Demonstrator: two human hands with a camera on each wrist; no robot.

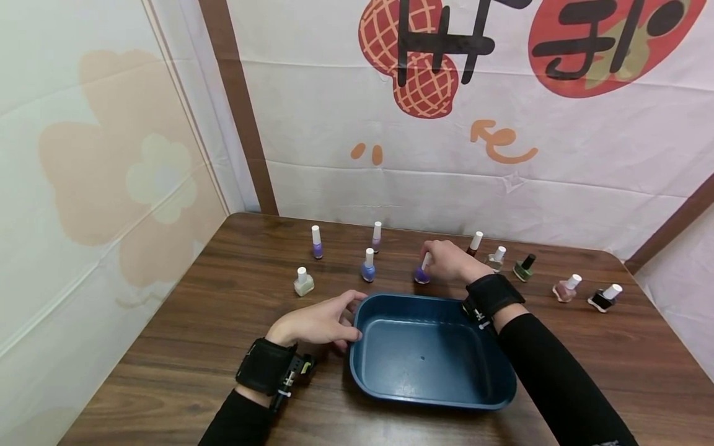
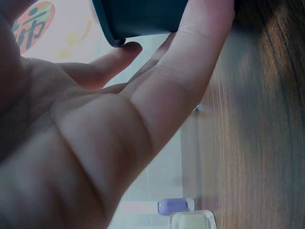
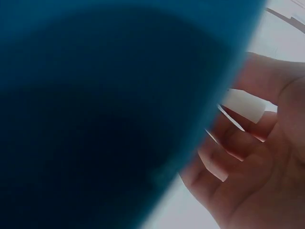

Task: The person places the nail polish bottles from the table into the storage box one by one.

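Observation:
My right hand (image 1: 449, 259) reaches past the far right corner of a dark blue plastic tray (image 1: 413, 365) and pinches a purple nail polish bottle (image 1: 422, 275) by its white cap (image 3: 245, 106). That bottle stands tilted just behind the tray's back rim. At the tray's left side, my left hand (image 1: 320, 322) touches the outer wall with relaxed fingers. In the left wrist view, its fingers lie beside the tray's corner. Close behind the tray is a blue nail polish bottle (image 1: 367, 271). Much of the right wrist view is covered by the tray.
Left of the blue bottle stand a pale bottle (image 1: 304, 284) and a violet bottle (image 1: 317, 246); a lilac one (image 1: 376, 238) is farther back. On the right are dark red (image 1: 474, 246), clear (image 1: 495, 260), green (image 1: 523, 271), pink (image 1: 566, 290) and black (image 1: 603, 300) bottles. A printed cloth (image 1: 312, 124) hangs behind.

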